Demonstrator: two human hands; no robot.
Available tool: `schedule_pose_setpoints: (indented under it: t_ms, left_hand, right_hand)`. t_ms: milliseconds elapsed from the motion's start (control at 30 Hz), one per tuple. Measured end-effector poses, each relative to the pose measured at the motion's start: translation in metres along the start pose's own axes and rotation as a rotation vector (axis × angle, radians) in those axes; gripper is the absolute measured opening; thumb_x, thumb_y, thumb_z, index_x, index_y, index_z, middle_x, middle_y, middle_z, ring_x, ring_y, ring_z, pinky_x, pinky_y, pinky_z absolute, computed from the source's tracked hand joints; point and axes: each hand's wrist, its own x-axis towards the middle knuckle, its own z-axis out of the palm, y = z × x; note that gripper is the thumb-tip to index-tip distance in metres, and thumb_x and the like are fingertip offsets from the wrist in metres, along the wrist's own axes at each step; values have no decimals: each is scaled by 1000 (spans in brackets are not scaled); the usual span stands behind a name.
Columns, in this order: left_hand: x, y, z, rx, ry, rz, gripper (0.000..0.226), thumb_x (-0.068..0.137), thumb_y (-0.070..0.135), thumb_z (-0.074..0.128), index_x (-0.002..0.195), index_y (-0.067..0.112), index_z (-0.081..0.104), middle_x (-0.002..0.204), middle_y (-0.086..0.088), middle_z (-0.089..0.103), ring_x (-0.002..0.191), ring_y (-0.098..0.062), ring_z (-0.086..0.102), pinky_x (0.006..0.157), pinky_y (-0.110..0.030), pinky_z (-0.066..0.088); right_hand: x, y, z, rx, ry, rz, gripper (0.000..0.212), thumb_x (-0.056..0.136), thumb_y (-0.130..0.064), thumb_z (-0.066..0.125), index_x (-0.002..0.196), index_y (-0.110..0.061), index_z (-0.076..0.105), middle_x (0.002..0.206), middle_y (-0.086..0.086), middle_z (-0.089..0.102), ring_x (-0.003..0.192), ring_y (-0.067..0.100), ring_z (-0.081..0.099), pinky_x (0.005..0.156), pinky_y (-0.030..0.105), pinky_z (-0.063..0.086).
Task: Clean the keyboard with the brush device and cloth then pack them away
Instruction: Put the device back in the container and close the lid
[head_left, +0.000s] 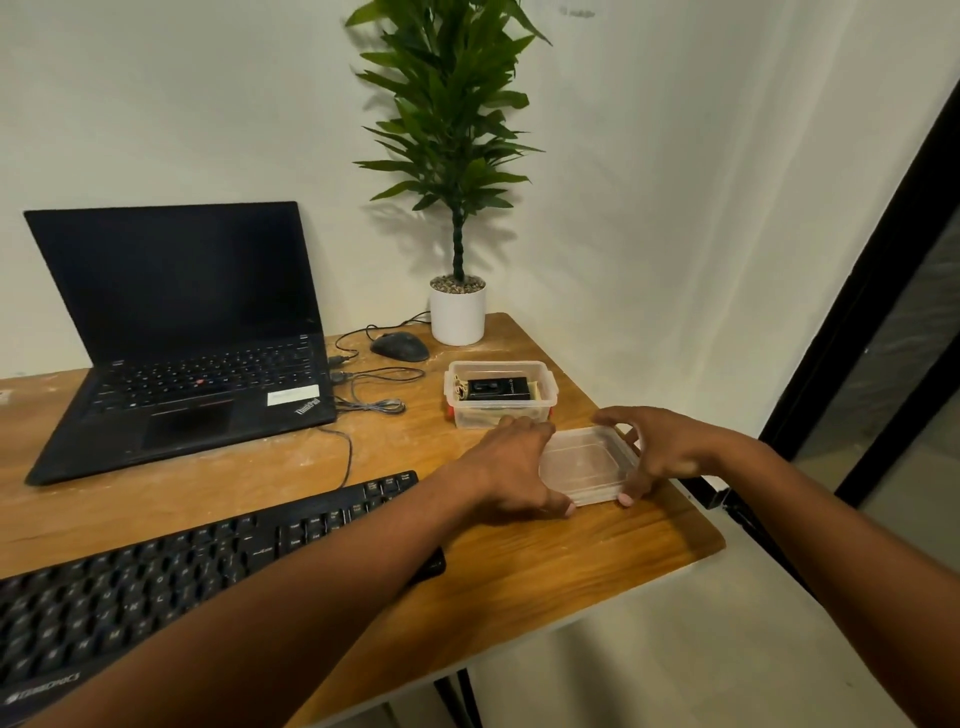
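On the left of the wooden desk (519, 561) one open laptop (176, 332) stands with a dark screen, and in front of it, nearer the person, lies one black keyboard (171, 577) set at a slant; the left forearm crosses over the keyboard's right end and hides part of it. Thin cables (374, 389) loop on the desk just to the right of the laptop, and beyond them rests one dark mouse (400, 346). Behind the mouse, at the back corner by the wall, one white pot (458, 317) holds a tall green plant (452, 114). Right of the cables sits one clear plastic box (501, 395), uncovered, with a black device (498, 388) lying inside it; whether the cloth is in there too cannot be told. Just in front of the box, near the desk's right edge, lies one clear lid (584, 465) flat on the wood. The left hand (511, 467) has its fingers curled round the lid's left side, thumb tip at the near corner. The right hand (660, 449) grips the lid's right side the same way, fingers arched over the far corner and thumb tip at the near edge. Nothing lies between lid and box. At far right a dark-framed glass panel (883, 332) runs down past the desk.
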Motion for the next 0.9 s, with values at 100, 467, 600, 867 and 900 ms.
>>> schedule_pose_setpoints:
  t_ms: [100,467,600,867,900]
  left_hand:
    - [-4,-2,-20,9,60,31,105,74,61,85,157,20,35,153,-6,46,140,-26,38,117,-46,39]
    - [8,-49,-127,-59,180,48,94,77,40,91,154,15,41,149,-6,51,129,-18,46,101,-26,39]
    - [25,-80,-131,-87,107,-2,107,77,42,91,161,17,29,158,-4,44,139,-23,44,105,-26,34]
    - [47,-120,-108,-165,-7,-68,117,74,45,92,165,21,22,165,0,37,149,-26,36,122,-40,31]
    - [49,-122,-107,-172,-17,-73,117,74,44,92,165,21,21,165,-1,37,149,-26,37,123,-41,31]
  right_hand:
    - [-1,-10,-11,1,45,-52,116,56,-30,102,153,-33,38,153,-6,44,131,23,48,99,37,55]
    - [54,-69,-67,20,240,-211,112,56,-35,101,151,-31,43,144,-6,50,119,21,57,97,37,55]
    - [86,-79,-61,-12,231,-207,112,56,-47,100,151,-30,43,146,-4,51,123,24,55,102,41,54]
    - [116,-77,-37,-50,183,-211,105,63,-43,97,151,-23,44,143,-1,53,120,21,54,98,33,51]
    - [118,-76,-36,-56,180,-213,104,63,-43,97,150,-22,44,143,-1,53,120,21,53,97,32,50]
